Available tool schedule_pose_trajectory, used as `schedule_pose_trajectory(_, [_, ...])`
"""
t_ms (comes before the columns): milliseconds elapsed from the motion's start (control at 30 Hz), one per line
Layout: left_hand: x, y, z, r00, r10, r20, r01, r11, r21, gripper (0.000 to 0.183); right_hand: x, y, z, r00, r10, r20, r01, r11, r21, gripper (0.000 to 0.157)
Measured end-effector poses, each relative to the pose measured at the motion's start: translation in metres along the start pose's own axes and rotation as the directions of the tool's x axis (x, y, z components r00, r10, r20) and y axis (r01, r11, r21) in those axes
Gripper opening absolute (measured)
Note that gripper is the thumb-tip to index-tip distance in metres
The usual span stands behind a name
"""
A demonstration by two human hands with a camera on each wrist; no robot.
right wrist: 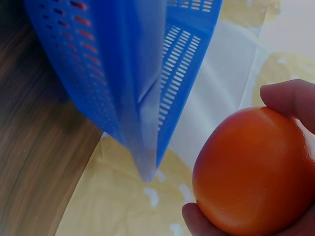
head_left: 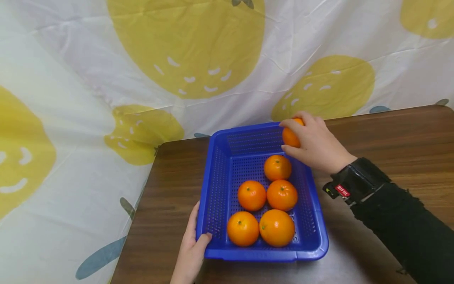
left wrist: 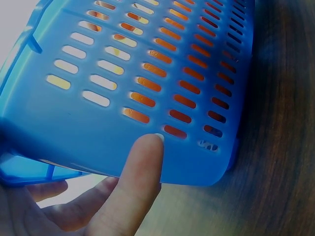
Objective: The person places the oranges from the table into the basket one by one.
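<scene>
A blue plastic basket [head_left: 262, 255] with slotted walls holds several oranges, among them one orange [head_left: 278, 168] toward its far right. My left hand [head_left: 191, 246] grips the basket at its near left corner, thumb over the rim. In the left wrist view, one finger [left wrist: 140, 172] presses against the slotted outer wall [left wrist: 69, 118]. At the far right corner, my right hand [head_left: 315, 142] grips another orange [head_left: 291, 138] between thumb and fingers. The right wrist view has this orange [right wrist: 251, 172] apart from the basket wall [right wrist: 130, 88]; its far side is hidden by the hand.
Under the basket is a dark wood-grain table [head_left: 383, 134], stretching to both sides. A white cloth [head_left: 81, 83] with yellow fruit prints hangs right behind the table's back edge. A black strap device [head_left: 358, 181] sits on the right wrist.
</scene>
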State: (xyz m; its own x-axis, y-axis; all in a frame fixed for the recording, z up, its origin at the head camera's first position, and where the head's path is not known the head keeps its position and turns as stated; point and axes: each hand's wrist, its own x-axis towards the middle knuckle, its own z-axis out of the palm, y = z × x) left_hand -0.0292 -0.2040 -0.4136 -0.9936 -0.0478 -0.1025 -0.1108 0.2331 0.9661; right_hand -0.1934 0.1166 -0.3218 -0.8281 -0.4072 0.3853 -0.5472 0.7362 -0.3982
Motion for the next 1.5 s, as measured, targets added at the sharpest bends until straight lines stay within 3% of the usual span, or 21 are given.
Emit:
schedule_pose_trajectory(267, [0.000, -0.001, -0.001, 0.999, 0.041, 0.005, -0.041, 0.999, -0.022, 0.076, 0.003, -0.003, 0.005, 1.000, -0.004, 0.006, 0.004, 1.000, 0.004, 0.051])
schedule_pose_trajectory(1500, [0.001, -0.003, -0.002, 0.999, 0.029, 0.015, -0.028, 0.999, -0.044, 0.075, 0.016, -0.033, 0.032, 0.996, -0.009, 0.085, 0.006, 0.999, 0.042, 0.051])
